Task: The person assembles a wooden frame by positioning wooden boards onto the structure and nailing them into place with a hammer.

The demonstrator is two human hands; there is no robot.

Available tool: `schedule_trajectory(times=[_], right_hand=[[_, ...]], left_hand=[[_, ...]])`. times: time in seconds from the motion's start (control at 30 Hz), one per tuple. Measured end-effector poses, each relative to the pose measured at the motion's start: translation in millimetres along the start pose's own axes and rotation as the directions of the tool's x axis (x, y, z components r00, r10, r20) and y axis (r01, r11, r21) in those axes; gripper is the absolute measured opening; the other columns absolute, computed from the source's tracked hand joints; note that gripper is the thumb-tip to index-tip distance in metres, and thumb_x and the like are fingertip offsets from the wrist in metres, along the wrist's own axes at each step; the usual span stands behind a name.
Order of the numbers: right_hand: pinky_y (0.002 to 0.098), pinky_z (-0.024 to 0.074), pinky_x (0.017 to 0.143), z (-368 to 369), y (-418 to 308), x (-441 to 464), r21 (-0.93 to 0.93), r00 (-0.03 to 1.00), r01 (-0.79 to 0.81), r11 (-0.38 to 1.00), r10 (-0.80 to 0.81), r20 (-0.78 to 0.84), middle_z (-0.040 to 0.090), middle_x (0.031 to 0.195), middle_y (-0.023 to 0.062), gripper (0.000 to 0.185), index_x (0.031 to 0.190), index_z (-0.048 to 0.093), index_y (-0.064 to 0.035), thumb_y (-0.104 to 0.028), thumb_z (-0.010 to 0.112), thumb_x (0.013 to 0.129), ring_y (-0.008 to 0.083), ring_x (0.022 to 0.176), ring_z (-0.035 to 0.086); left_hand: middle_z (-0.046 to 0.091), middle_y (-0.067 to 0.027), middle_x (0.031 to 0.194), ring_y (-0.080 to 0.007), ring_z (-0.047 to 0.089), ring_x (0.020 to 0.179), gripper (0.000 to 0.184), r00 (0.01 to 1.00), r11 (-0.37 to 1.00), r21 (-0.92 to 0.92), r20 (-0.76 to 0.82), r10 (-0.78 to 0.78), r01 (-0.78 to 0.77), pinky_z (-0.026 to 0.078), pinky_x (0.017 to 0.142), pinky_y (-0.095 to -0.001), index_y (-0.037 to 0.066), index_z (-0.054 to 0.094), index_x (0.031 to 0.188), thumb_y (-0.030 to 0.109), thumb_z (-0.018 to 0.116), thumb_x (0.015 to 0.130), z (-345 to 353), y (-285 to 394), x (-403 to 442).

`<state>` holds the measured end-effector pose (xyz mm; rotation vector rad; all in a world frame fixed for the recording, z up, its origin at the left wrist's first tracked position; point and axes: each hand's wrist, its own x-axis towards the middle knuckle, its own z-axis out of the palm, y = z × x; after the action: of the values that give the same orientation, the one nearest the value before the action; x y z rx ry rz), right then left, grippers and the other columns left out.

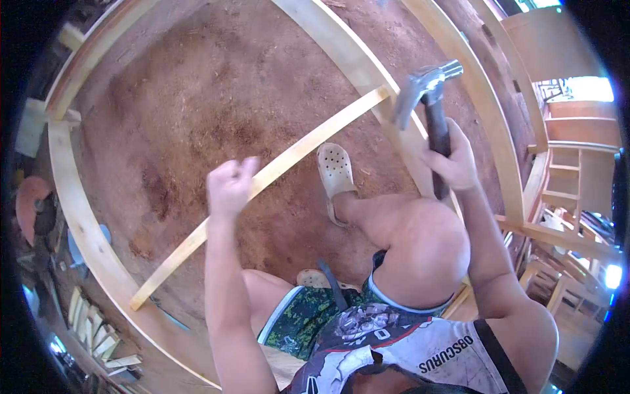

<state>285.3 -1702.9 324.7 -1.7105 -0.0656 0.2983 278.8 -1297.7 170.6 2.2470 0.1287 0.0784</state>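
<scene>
My right hand point(454, 161) is wrapped around the dark handle of a claw hammer point(430, 82), raised with its shiny head up over the side rail. My left hand point(231, 187) is closed and slightly blurred, over the middle of a narrow wooden strip point(315, 136). Whether its fingers hold anything is hidden. The strip runs slantwise across a large wooden frame point(82, 217), one end at the left rail and the other at the right rail point(357, 56).
My bent knee point(426, 246) and a clog-shod foot point(336, 171) are inside the frame, on reddish-brown dirt ground point(177, 98). Cut wood pieces point(95, 328) lie at lower left. More wooden frames point(564, 171) stand on the right.
</scene>
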Motion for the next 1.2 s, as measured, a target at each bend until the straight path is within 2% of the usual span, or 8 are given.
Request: schedule_trajectory(times=[0.07, 0.2, 0.27, 0.33, 0.47, 0.53, 0.63, 1.2], right_hand=[[0.0307, 0.0514, 0.072, 4.7, 6.3, 2.7, -0.275, 0.908, -0.238, 0.932, 0.113, -0.403, 0.059, 0.084, 0.0023, 0.052, 0.123, 0.056, 0.0021, -0.006, 0.070, 0.074, 0.0125, 0.078, 0.062], [0.0260, 0.0466, 0.065, -29.0, 70.4, 12.4, 0.092, 0.981, 0.000, 0.996, 0.018, -0.194, 0.058, 0.082, 0.0009, 0.040, 0.121, 0.058, -0.0014, -0.007, 0.066, 0.082, 0.0099, 0.072, 0.058], [0.0279, 0.0447, 0.064, -22.2, 88.4, 12.7, 0.113, 0.942, -0.071, 0.991, 0.104, -0.319, 0.057, 0.082, 0.0004, 0.037, 0.117, 0.059, -0.0003, -0.013, 0.068, 0.084, 0.0114, 0.070, 0.054], [0.0307, 0.0440, 0.065, -25.3, 102.1, 21.9, -0.292, 0.913, -0.118, 0.949, -0.012, -0.409, 0.057, 0.081, 0.0008, 0.033, 0.114, 0.061, 0.0004, -0.016, 0.068, 0.086, 0.0132, 0.070, 0.052], [0.0355, 0.0457, 0.062, -29.0, 113.8, 37.2, -0.317, 0.896, -0.246, 0.916, 0.091, -0.435, 0.055, 0.072, 0.0103, 0.032, 0.111, 0.061, 0.0032, -0.020, 0.065, 0.089, 0.0171, 0.065, 0.052], [0.0400, 0.0481, 0.063, -33.1, 116.2, 43.1, -0.373, 0.887, -0.336, 0.865, 0.157, -0.435, 0.056, 0.071, 0.0181, 0.033, 0.113, 0.060, 0.0040, -0.019, 0.063, 0.090, 0.0272, 0.064, 0.058], [0.0467, 0.0504, 0.070, -21.8, 115.2, 35.9, -0.497, 0.898, -0.177, 0.849, -0.067, -0.434, 0.062, 0.079, 0.0270, 0.032, 0.110, 0.058, 0.0049, -0.018, 0.061, 0.089, 0.0440, 0.078, 0.065], [0.0498, 0.0523, 0.076, 10.2, 152.1, 45.8, -0.488, 0.941, -0.146, 0.861, -0.031, -0.336, 0.066, 0.093, 0.0256, 0.029, 0.116, 0.056, -0.0007, -0.012, 0.062, 0.090, 0.0440, 0.088, 0.067]], left_hand=[[0.062, -0.0172, 0.066, -0.0283, 0.060, 0.060, 0.058, 0.978, 0.991, 0.133, 0.207, -0.029, 0.001, 0.048, 0.060, -0.0409, -0.003, 0.062, 0.066, 0.051, 0.082, 0.077, 45.5, 40.1, 21.7], [0.068, -0.0176, 0.090, -0.0358, 0.069, 0.085, 0.065, 0.907, 0.908, 0.361, 0.419, 0.048, -0.214, 0.055, 0.077, -0.0454, 0.000, 0.071, 0.081, 0.063, 0.079, 0.070, 88.7, 114.7, 59.3], [0.069, -0.0170, 0.098, -0.0363, 0.069, 0.093, 0.064, 0.856, 0.885, 0.396, 0.517, 0.006, -0.246, 0.056, 0.082, -0.0463, 0.001, 0.074, 0.087, 0.063, 0.078, 0.071, 107.7, 116.6, 71.7], [0.069, -0.0211, 0.087, -0.0381, 0.070, 0.090, 0.059, 0.833, 0.858, 0.427, 0.554, 0.003, -0.287, 0.056, 0.083, -0.0452, -0.001, 0.070, 0.085, 0.055, 0.080, 0.068, 129.3, 110.9, 80.5], [0.071, -0.0200, 0.108, -0.0365, 0.069, 0.102, 0.051, 0.687, 0.798, 0.545, 0.684, -0.246, -0.256, 0.055, 0.091, -0.0460, 0.000, 0.073, 0.101, 0.046, 0.069, 0.080, 128.1, 131.0, 89.6], [0.072, -0.0225, 0.105, -0.0375, 0.070, 0.102, 0.050, 0.676, 0.806, 0.524, 0.702, -0.225, -0.275, 0.055, 0.091, -0.0469, 0.000, 0.072, 0.104, 0.045, 0.067, 0.081, 127.7, 129.5, 89.8], [0.071, -0.0281, 0.098, -0.0425, 0.069, 0.096, 0.048, 0.725, 0.833, 0.496, 0.664, -0.182, -0.245, 0.055, 0.088, -0.0482, -0.003, 0.071, 0.096, 0.039, 0.069, 0.073, 127.4, 124.2, 85.9], [0.070, -0.0280, 0.089, -0.0433, 0.069, 0.090, 0.045, 0.717, 0.849, 0.450, 0.685, -0.129, -0.277, 0.055, 0.084, -0.0489, -0.006, 0.069, 0.084, 0.038, 0.071, 0.072, 128.3, 118.2, 88.4]])
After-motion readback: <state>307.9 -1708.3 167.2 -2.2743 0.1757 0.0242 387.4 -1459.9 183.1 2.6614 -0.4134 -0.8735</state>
